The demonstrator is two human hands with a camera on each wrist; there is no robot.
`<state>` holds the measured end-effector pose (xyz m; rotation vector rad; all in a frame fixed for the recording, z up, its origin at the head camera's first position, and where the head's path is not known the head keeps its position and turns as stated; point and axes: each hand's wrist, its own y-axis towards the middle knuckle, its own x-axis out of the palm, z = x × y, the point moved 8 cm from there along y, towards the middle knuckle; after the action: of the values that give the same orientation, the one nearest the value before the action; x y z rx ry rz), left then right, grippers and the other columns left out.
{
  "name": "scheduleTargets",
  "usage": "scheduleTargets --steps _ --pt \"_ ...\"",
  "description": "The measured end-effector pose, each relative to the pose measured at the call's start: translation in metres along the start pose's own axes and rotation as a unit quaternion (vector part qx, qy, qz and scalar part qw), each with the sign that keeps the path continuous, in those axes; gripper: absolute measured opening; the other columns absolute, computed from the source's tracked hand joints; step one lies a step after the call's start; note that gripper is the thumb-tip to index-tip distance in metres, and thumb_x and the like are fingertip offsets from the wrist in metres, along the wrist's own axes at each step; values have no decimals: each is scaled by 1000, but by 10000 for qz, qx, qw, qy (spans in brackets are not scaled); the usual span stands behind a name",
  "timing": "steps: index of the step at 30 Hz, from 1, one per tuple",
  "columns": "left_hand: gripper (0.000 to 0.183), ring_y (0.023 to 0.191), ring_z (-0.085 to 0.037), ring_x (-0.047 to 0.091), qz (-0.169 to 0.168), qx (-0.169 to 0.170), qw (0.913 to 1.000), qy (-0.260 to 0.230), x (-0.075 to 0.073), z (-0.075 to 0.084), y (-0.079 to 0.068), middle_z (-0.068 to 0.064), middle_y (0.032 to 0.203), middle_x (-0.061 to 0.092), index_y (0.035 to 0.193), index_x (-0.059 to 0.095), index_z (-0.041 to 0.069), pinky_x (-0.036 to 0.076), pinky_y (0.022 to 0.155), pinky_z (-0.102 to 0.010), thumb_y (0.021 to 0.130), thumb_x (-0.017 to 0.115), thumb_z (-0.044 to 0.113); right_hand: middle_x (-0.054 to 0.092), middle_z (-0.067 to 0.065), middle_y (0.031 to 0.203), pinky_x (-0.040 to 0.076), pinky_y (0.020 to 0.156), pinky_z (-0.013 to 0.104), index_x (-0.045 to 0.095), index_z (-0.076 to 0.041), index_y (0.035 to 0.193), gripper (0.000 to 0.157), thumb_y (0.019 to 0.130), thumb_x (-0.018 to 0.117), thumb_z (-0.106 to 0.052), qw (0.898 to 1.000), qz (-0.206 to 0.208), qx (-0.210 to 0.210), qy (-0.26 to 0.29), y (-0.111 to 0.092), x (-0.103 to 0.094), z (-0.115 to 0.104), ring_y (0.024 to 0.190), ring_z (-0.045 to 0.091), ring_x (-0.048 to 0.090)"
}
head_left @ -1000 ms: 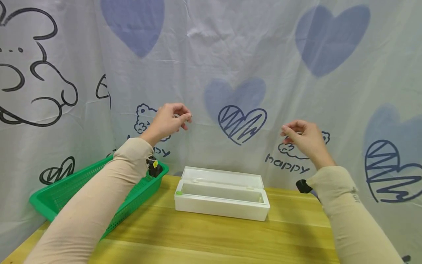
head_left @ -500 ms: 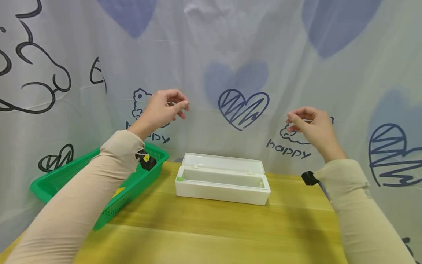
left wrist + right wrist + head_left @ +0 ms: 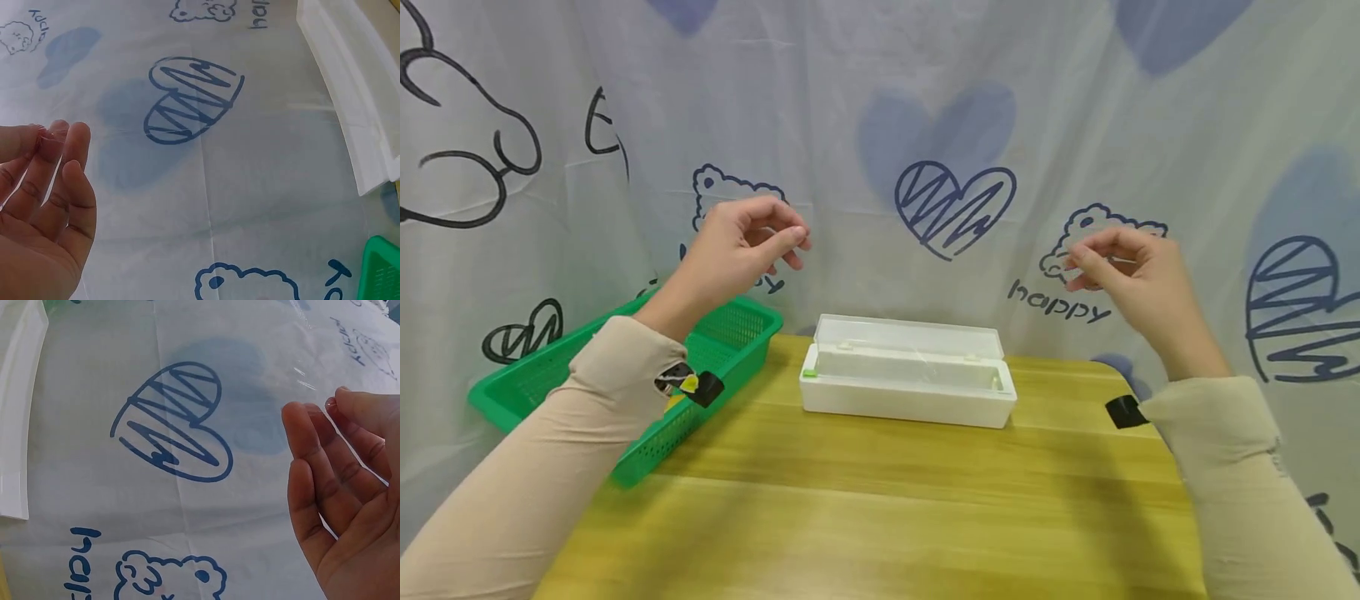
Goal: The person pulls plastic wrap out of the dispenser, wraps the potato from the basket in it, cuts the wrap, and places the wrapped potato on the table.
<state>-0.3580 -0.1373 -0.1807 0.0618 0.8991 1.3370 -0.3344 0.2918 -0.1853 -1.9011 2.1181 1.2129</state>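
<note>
Clear film (faintly glinting), pinched, held aloft

1 green basket on wooden table

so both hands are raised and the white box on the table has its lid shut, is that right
Not quite: the head view shows the lid open at the back of the white box on the table. The left hand and right hand are indeed raised.

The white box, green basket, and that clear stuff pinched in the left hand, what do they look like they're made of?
White box: likely hard plastic, satin-smooth, with crisp moulded-looking edges.
Green basket: probably moulded plastic, slightly glossy, judging by its evenly perforated walls.
Clear stuff: thin, shiny film, creased where the left hand pinches it; likely plastic, exact kind unclear.
</note>
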Motion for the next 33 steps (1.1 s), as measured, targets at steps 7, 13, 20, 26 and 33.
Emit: scheduleTargets --steps 7,13,20,26,33 --pt "15 78 -9 76 -111 427 9990 -36 4 10 -32 4 94 76 110 75 7 59 66 -25 109 65 18 77 -16 98 59 81 13 73 -1 110 15 107 68 -15 9985 -42 -484 -259 -41 -4 -10 76 6 76" --pt "8 71 -10 75 -285 920 9953 -72 12 20 -65 -2 89 78 104 75 9 51 53 -24 105 68 6 76 -19 97 56 83 8 74 -3 108 7 104 69 -4 9959 -38 -724 -534 -79 -5 -13 77 4 74" --pt "21 71 -7 74 -551 1473 9872 -257 26 28 -108 5 88 78 104 77 16 49 53 -22 100 70 -4 76 -17 87 49 76 7 77 -12 102 15 98 75 2 9886 21 -1058 -1070 -122 1 -18 76 -4 71" --pt "30 73 -2 72 -833 1922 9774 -301 43 26 -147 6 89 79 106 77 17 57 61 -19 95 72 -11 76 -14 87 54 73 7 77 -18 99 37 85 78 16 9820 -238 -1610 -962 -160 13 -11 74 -3 70" --pt "30 75 5 69 -1253 1903 9737 -2 72 -2 -193 13 96 78 106 74 24 55 64 -13 96 75 -4 71 -21 85 51 67 10 73 -31 97 40 85 85 5 9785 -804 -1425 -1254 -194 40 11 72 -3 63"
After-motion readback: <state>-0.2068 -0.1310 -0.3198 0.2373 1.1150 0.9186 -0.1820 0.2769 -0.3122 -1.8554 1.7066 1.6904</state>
